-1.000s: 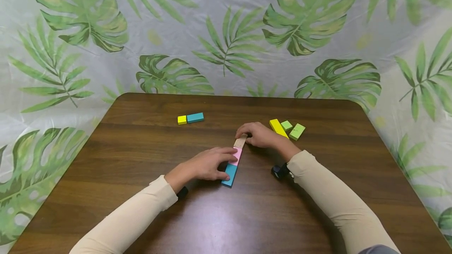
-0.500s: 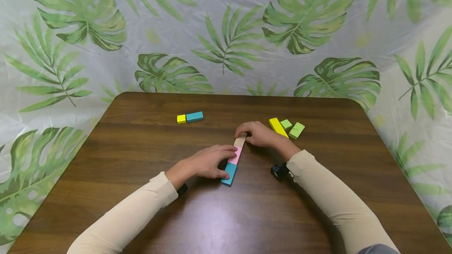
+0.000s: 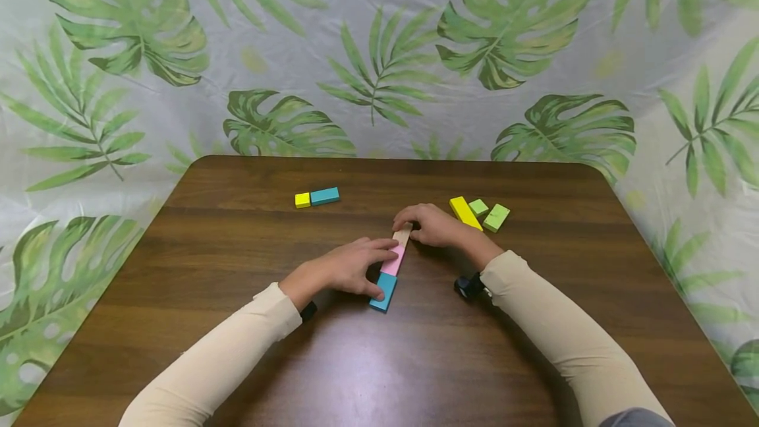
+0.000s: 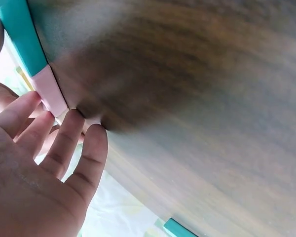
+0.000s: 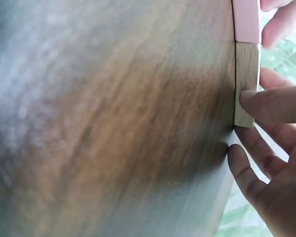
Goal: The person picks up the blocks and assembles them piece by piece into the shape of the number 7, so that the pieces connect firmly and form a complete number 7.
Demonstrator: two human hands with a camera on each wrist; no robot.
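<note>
Three blocks lie end to end in a slanting row on the table: a teal block [image 3: 387, 284] nearest me, a pink block [image 3: 392, 262] in the middle and a bare wooden block [image 3: 401, 236] at the far end. My left hand [image 3: 354, 267] spreads over the row's left side, thumb on the teal block and fairly straight fingertips at the pink one, partly covering it. With thumb on its side [image 5: 245, 74] and fingers curled about its far end, my right hand [image 3: 437, 226] grips the wooden block. In the left wrist view, the teal block [image 4: 23, 37] meets the pink block [image 4: 50, 90].
On the brown table [image 3: 237, 242], a small yellow block [image 3: 302, 200] and a teal block [image 3: 325, 196] sit at the back left. Behind the right wrist are a long yellow block [image 3: 465, 212] and two green blocks [image 3: 497, 218]. A leaf-print sheet [image 3: 379, 130] hangs beyond the table's far edge.
My left fingers have slid slightly farther along the pink block, away from me. The right hand keeps its place on the wooden block, and the head view has shifted a little.
</note>
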